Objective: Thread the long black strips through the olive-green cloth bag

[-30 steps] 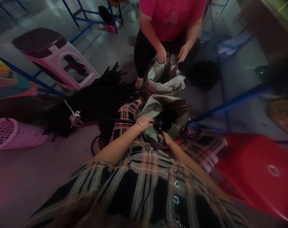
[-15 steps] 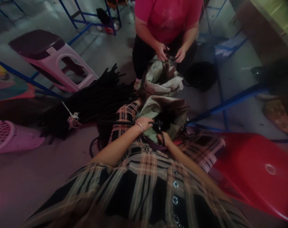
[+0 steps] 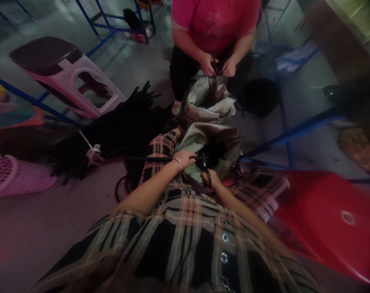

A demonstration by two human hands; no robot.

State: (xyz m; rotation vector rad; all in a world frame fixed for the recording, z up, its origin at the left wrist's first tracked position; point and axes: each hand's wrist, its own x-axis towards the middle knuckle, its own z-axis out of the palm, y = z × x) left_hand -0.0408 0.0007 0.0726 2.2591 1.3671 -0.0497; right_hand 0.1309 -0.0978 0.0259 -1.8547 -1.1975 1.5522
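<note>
Black tube held near its end, over open sack

On my feed the black tube (image 3: pixel 156 159) runs nearly straight across the plaid clothing (image 3: pixel 161 142), its end above the open sack (image 3: pixel 193 140). Left hand (image 3: pixel 185 159) closed around it near that end; right hand (image 3: pixel 214 178) curled through the handles of the scissors (image 3: pixel 207 172); blade contact: cannot tell. Judgement: light, springy, not fragile, little slip. I'd grip close behind the end. Stool (image 3: pixel 46 53) bears a pale label (image 3: pixel 64 64), unreadable.

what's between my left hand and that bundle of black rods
In the head view, your plaid-clad leg lies between the left hand and the bundle of black rods; the held black rod crosses over it.
</note>
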